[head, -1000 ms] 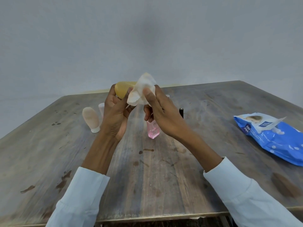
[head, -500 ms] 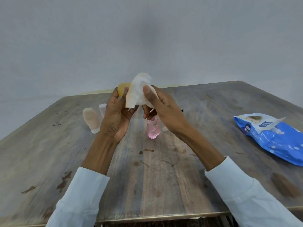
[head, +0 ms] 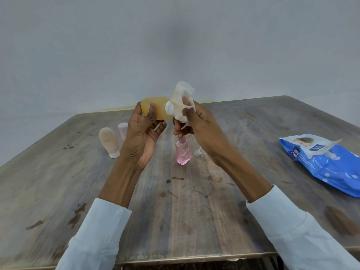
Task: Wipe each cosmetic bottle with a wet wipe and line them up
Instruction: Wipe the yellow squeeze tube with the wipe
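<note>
My left hand (head: 143,137) holds a yellow-orange bottle (head: 155,108) up above the table, thumb across its front. Right beside it my right hand (head: 196,123) pinches a crumpled white wet wipe (head: 180,104), whose left edge touches the bottle's right side. On the table behind my hands stand a pink glass bottle (head: 183,154), a beige tube (head: 109,142) on its white cap, and a small pink bottle (head: 123,129) half hidden by my left hand. A clear cap (head: 198,152) lies next to the pink glass bottle.
A blue pack of wet wipes (head: 327,162) with its flap open lies at the right of the worn wooden table (head: 185,211). A plain grey wall rises behind the table's far edge.
The wipe has slid off the yellow-orange bottle towards the right, so more of the bottle shows. My right hand has turned and lifted the wipe a little.
</note>
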Demonstrator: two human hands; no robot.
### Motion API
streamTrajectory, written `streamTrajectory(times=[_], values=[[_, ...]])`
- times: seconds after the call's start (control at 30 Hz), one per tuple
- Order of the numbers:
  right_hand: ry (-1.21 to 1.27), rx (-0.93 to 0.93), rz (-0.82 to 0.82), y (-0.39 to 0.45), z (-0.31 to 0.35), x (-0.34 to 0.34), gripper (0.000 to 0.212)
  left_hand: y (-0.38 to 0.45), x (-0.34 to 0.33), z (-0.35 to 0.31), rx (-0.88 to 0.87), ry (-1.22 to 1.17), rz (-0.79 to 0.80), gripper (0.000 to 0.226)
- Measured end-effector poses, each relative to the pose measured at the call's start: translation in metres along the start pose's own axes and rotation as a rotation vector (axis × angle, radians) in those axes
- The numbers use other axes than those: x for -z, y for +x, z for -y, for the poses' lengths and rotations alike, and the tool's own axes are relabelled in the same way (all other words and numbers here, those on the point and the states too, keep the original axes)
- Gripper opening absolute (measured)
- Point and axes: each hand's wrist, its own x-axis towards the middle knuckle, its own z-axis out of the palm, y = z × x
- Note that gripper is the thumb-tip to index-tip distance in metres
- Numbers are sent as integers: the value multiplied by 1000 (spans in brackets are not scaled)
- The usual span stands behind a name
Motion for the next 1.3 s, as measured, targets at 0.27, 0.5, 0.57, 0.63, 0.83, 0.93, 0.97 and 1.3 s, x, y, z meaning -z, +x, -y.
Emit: streamTrajectory(times=[0.27,0.5,0.57,0.63,0.83,0.93,0.97,1.3], values=[[-50,-7,77,1,0,-1,35,-1,1,0,-12,-20,43,65],[-4,-18,124,0,-1,3,32,0,3,0,-14,-15,-11,61],[-67,-16,99,1,-1,2,36,-1,1,-1,-16,6,13,48],[-129,11,52,1,-3,2,43,-1,1,-1,-35,40,26,39],[-389,57,-122,1,-10,-1,49,1,3,1,-135,227,-82,34],[-306,-31,-111,3,-13,-2,64,2,3,2,-180,334,-81,39],[-239,-87,-88,4,-13,-2,68,2,2,2,-180,337,-74,38],[-124,-274,-31,9,-8,3,65,-2,-7,3,-211,440,-105,39]])
